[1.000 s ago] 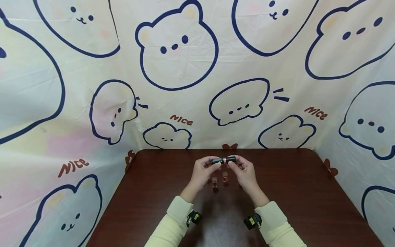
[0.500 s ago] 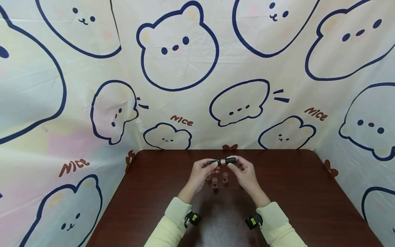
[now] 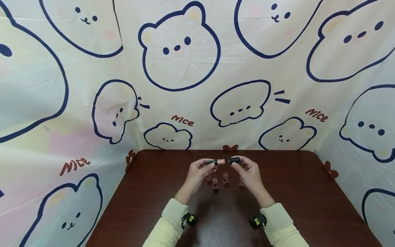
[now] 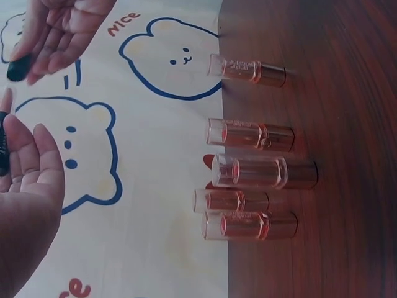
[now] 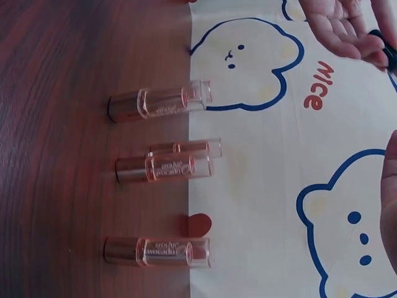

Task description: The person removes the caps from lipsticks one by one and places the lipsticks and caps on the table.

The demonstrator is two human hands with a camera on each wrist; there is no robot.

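Note:
My left hand pinches the dark base of a lipstick, whose pinkish inner tube points right. In my right hand is a dark lipstick cap, gripped between thumb and fingers. A small gap separates the cap from the tube. Both hands hover above the far part of the table. In the left wrist view the cap shows near the top left, and the lipstick base is cut by the edge. The right wrist view shows part of the left hand with the dark base.
Several clear-capped lipsticks stand upright on the brown table below the hands, among them one nearer lipstick and one under the right hand. A cream cloth printed with cartoon animals hangs behind the table and on both sides.
The dark cap has come off the lipstick. My left hand has moved left with the base and my right hand slightly right with the cap, so the pinkish tube now shows.

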